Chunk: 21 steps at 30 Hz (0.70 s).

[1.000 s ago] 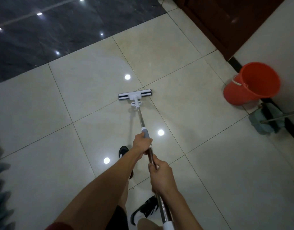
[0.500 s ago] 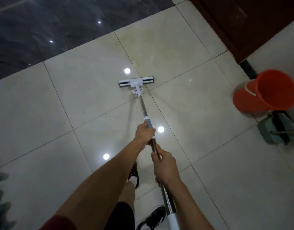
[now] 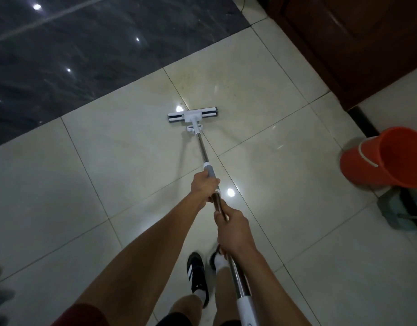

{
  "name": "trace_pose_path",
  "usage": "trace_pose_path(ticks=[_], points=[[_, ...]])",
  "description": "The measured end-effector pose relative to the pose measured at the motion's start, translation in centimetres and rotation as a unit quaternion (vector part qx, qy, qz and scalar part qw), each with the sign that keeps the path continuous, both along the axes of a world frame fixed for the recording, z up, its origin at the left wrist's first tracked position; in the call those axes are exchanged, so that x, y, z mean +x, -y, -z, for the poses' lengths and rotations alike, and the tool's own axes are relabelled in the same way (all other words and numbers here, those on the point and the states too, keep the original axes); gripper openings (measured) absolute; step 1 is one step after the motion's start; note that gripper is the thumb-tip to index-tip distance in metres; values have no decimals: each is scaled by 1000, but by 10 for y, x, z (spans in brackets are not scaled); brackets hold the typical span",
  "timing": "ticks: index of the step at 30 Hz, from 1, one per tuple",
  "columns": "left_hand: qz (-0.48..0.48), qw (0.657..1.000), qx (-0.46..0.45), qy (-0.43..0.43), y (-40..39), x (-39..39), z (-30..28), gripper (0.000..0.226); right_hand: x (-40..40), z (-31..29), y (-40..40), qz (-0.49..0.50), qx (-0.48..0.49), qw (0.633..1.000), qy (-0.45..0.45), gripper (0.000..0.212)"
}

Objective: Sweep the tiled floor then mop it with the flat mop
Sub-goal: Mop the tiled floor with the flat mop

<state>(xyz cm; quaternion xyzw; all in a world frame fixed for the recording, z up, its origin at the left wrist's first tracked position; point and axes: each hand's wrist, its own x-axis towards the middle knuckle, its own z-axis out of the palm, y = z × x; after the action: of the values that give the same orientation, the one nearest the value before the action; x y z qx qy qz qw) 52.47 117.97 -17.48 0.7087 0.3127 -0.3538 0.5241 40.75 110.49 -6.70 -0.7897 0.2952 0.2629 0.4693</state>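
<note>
The flat mop's white head lies flat on the cream tiled floor, just short of the dark tiles. Its metal pole runs back toward me. My left hand grips the pole at the grey sleeve, further down the pole. My right hand is closed on the pole behind it, nearer my body. The pole's white upper section passes my right forearm.
An orange bucket stands at the right by the wall, with a grey-green cloth mop head beside it. A dark wooden door is at the upper right. Glossy dark tiles fill the upper left. My shoes are below.
The mop head has slid forward across the cream tiles toward the dark tiles. I have stepped ahead, so the bucket sits further right and lower in view.
</note>
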Motion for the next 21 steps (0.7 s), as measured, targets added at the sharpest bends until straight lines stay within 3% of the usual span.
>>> trace_pose_path(ticks=[7, 15, 21], points=[[-23, 1000, 3, -6, 13, 100, -3, 53, 102, 5, 14, -25, -2, 1000, -5, 38], [-55, 998, 11, -7, 18, 210, -6, 29, 217, 2, 24, -45, 2, 999, -8, 39], [-65, 998, 9, -2, 1, 299, 2, 30, 306, 5, 9, -37, 15, 999, -9, 38]])
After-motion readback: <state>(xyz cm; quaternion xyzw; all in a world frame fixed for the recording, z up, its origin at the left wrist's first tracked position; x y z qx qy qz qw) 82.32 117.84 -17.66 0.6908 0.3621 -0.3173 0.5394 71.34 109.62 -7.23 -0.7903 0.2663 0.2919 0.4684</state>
